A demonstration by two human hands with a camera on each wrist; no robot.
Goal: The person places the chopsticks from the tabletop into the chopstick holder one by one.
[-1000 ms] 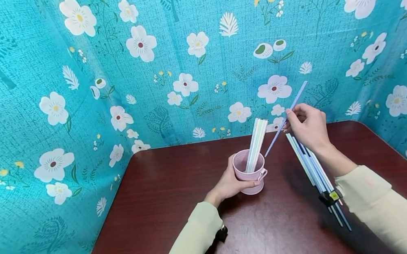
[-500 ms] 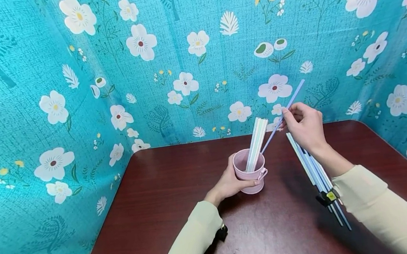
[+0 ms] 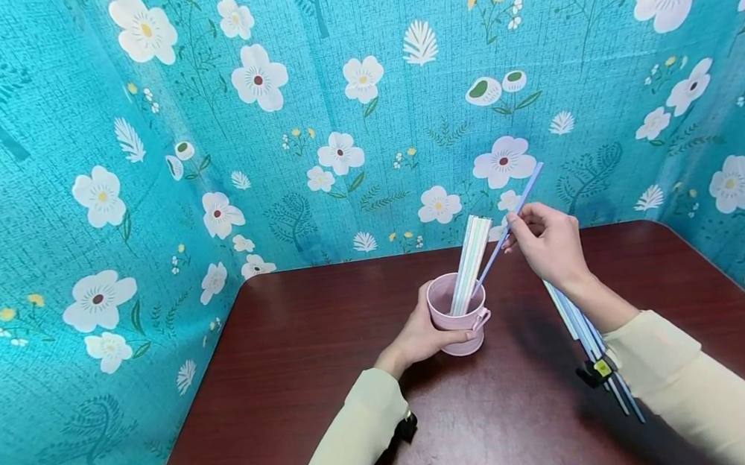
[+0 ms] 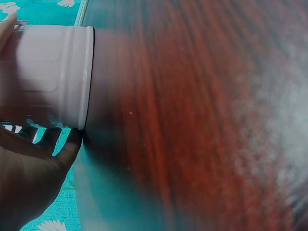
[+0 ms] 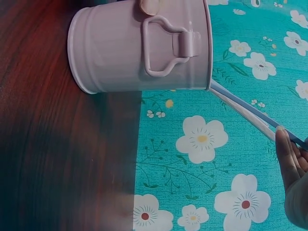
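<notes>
A small pink bucket (image 3: 455, 322) stands upright on the table, with my left hand (image 3: 416, 339) curled round its near left side. My thumb lies across its front, and other fingers show behind the bucket (image 4: 43, 72) in the left wrist view. A bundle of pale straws (image 3: 470, 260) leans inside. My right hand (image 3: 551, 247) pinches a blue-purple straw (image 3: 527, 189) between thumb and fingertips, slanted, its lower end inside the bucket's rim beside the bundle. In the right wrist view that straw (image 5: 255, 109) runs from the rim to my fingertips.
More white and blue straws (image 3: 575, 324) lie on the dark red-brown table (image 3: 301, 329), partly under my right forearm. A small loop handle (image 3: 482, 318) juts from the bucket's right side. Turquoise flowered cloth (image 3: 331, 79) hangs behind and beside the table.
My right hand has moved left and, lately, down, bringing the blue-purple straw's lower end from beside the bucket to within its rim. The left hand and bucket have stayed in place.
</notes>
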